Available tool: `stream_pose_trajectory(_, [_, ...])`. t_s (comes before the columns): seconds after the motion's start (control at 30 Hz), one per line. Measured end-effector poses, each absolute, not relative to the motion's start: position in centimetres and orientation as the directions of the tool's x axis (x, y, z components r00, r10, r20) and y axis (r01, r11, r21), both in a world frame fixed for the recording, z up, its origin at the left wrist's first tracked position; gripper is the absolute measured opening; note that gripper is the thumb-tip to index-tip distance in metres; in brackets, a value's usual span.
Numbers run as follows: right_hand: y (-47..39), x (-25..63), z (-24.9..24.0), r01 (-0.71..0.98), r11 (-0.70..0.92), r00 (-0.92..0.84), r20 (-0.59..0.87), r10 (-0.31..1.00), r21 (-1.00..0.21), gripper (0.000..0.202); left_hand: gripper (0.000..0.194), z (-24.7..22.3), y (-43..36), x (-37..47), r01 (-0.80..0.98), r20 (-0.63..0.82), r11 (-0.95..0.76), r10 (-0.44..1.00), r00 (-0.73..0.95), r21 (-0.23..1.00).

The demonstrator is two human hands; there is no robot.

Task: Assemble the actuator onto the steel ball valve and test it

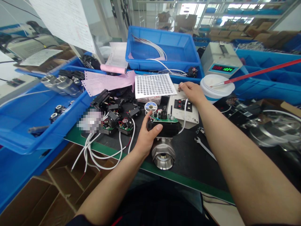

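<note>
My left hand [146, 138] grips the side of a black valve actuator [166, 129], its thumb across the front. A green circuit board [170, 118] with small components lies exposed on top. Below the actuator is a steel ball valve [164, 154], its threaded opening facing me. A white cable [185, 117] runs from the actuator up to the switch box [191, 117], a pale box with red and black switches. My right hand [193, 91] pinches a small metal toggle switch [179, 88] at the box's far end. A solder spool [150, 107] stands just behind the actuator.
Several opened actuators [113, 117] with white cables crowd the left. A wrench [205, 148] lies at right. Behind stand a blue bin [162, 64], a power supply with lit digits [219, 59], and a white tub [217, 89] with a red-handled brush. A label sheet [155, 85] lies mid-bench.
</note>
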State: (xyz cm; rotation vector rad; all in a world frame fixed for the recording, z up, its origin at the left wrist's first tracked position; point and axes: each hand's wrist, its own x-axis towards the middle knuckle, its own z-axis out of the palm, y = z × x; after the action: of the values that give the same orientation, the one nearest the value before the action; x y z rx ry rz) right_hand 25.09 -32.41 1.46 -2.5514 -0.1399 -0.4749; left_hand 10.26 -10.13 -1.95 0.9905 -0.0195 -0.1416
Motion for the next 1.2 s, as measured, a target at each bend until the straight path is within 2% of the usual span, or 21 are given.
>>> stream_pose_trajectory(0.53, [-32.58, 25.26, 1.17, 0.213, -0.852, 0.922, 0.386, 0.014, -0.479, 0.040, 0.071, -2.01, -10.15, 10.45, 0.082, -0.018, 0.537, -0.125, 0.992, 0.840])
stream_pose_trajectory(1.2, [-32.50, 25.21, 1.09, 0.205, -0.856, 0.920, 0.392, 0.003, -0.474, 0.039, 0.069, -2.18, -10.12, 10.59, 0.114, -0.050, 0.561, -0.129, 0.990, 0.820])
